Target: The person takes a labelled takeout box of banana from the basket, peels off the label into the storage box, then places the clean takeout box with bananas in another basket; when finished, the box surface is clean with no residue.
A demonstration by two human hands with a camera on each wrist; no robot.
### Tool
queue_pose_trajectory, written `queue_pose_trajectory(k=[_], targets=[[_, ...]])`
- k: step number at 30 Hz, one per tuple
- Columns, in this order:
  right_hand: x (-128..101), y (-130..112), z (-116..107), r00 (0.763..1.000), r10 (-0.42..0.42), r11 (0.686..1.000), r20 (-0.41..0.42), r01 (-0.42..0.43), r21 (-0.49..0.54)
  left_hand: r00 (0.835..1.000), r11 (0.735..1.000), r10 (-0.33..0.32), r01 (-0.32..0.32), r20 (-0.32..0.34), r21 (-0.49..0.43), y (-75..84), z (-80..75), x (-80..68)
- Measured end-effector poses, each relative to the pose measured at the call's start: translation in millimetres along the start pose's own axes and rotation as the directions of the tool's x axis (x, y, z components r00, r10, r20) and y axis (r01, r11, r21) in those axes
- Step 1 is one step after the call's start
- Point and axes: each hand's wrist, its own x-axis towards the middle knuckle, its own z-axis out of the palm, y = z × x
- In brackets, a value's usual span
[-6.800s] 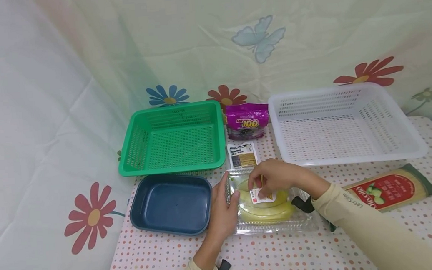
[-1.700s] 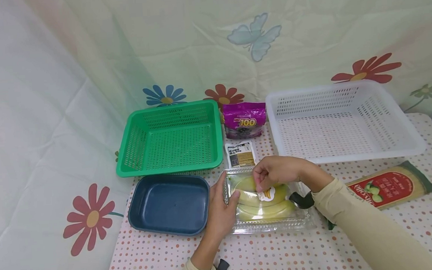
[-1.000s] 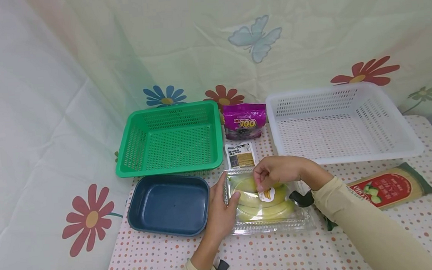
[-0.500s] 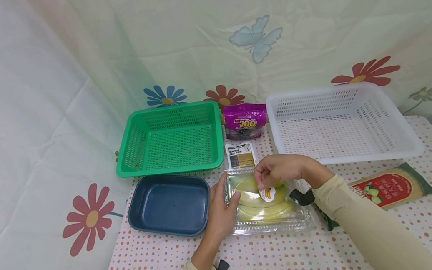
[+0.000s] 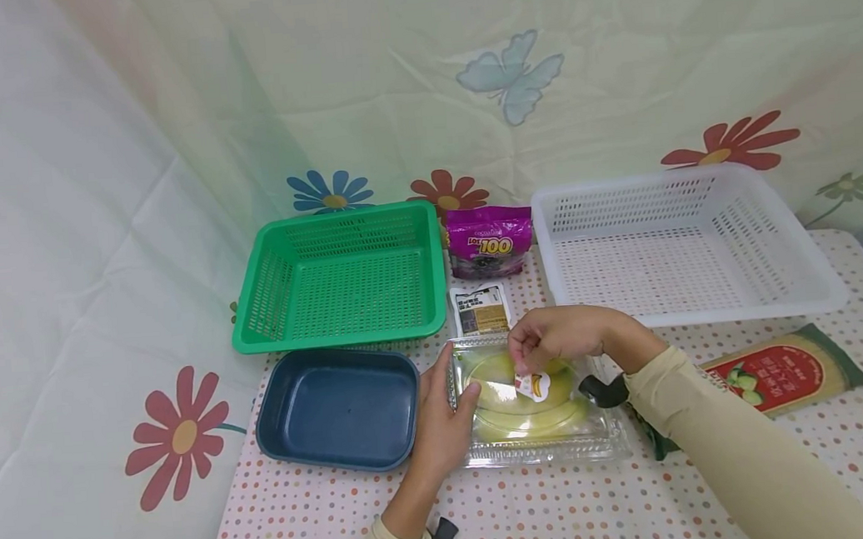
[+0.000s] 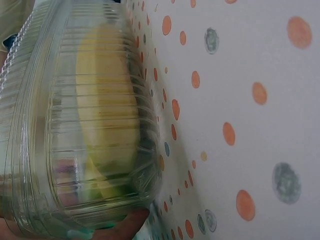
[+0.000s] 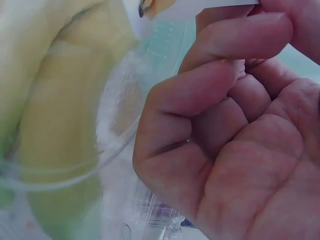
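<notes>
A clear plastic clamshell box with bananas inside lies lid up on the table. My left hand holds its left end, thumb over the lid's edge and fingers along the side wall. In the left wrist view, a finger shows against the ribbed box wall. My right hand is above the lid and pinches the left part of a white sticker with a banana picture. That part stands up from the lid. In the right wrist view, the other fingers are curled in.
A green basket and a navy tub stand left, a white basket at the back right. Behind the box are a purple pouch and a small white-edged packet. A red-labelled noodle pack lies right, partly behind the right sleeve.
My right fingertips have gone from the sticker's surface to pinching its left edge, and have risen slightly with that edge lifting. The left hand and the box have barely moved.
</notes>
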Motion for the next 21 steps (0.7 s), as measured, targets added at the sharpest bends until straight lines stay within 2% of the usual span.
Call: queue_pose_trajectory(k=[9,15,21], targets=[[-0.9,0.1,-1.1,1.0,0.006,0.999,0.004,-0.006,0.036,1.0,1.0,0.0,0.0,0.0,0.0,0.5,-0.3,-0.7],[-0.7,-0.2,-2.2,1.0,0.004,1.0,0.002,-0.004,0.021,1.0,1.0,-0.002,0.002,-0.003,-0.002,0.9,-0.3,-0.7],[-0.8,0.6,-3.3,1.0,0.009,1.0,0.004,-0.009,0.018,1.0,1.0,0.025,-0.025,-0.014,0.004,1.1,-0.5,-1.3]])
